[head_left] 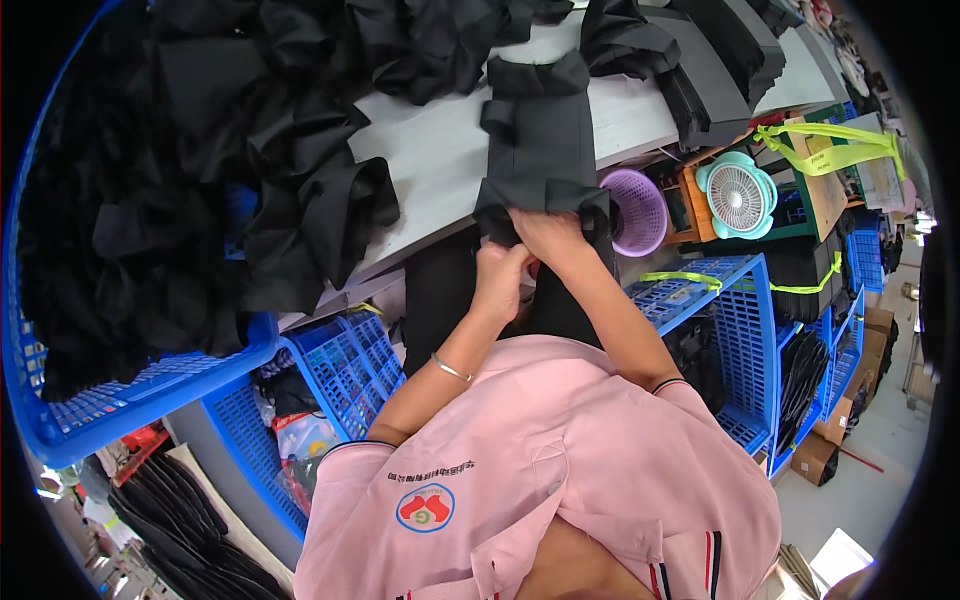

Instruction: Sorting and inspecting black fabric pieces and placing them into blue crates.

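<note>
A black fabric piece [540, 140], a long panel with loose flaps at its ends, lies over the near edge of the grey-white table [420, 140]. Both hands are close together at its near end, just off the table's edge. My right hand [550, 236] grips the folded near edge, its fingertips partly hidden by the cloth. Beside it, my left hand [500, 278] is closed at the same edge, thumb toward the right hand. What lies inside its fingers is mostly covered.
Crumpled black pieces [200, 180] heap up in a large blue basket [150, 425] at left. Stacked black panels [695, 95] sit at the table's far right. Beyond the right hand stand a purple basket [637, 212], a turquoise fan [738, 196] and blue crates [745, 350].
</note>
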{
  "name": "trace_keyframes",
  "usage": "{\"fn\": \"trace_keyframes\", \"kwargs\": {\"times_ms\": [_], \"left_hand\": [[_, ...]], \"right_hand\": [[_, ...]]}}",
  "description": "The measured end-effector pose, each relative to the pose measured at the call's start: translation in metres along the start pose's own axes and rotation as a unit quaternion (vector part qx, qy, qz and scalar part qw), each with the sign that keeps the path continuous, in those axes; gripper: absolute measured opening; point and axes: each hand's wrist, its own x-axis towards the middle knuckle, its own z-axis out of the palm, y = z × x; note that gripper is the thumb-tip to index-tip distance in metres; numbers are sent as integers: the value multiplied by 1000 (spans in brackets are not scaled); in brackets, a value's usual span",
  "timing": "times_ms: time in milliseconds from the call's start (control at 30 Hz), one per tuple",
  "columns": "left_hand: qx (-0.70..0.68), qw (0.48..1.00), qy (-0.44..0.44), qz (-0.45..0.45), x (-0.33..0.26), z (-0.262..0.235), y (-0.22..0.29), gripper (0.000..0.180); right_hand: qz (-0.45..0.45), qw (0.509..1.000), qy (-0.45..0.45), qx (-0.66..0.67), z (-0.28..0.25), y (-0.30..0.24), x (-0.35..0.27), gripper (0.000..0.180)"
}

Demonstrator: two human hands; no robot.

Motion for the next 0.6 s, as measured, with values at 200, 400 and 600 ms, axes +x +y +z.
{"fn": "trace_keyframes", "kwargs": {"times_ms": [200,400,600], "left_hand": [[-105,977,145,121,-15,2,48,12],[138,958,112,225,-47,20,61,12],[474,710,1,522,-1,44,133,23]], "right_hand": [[-30,993,45,107,12,8,-8,28],[29,977,-170,124,-5,23,4,27],[13,963,160,215,20,2,-6,56]]}}
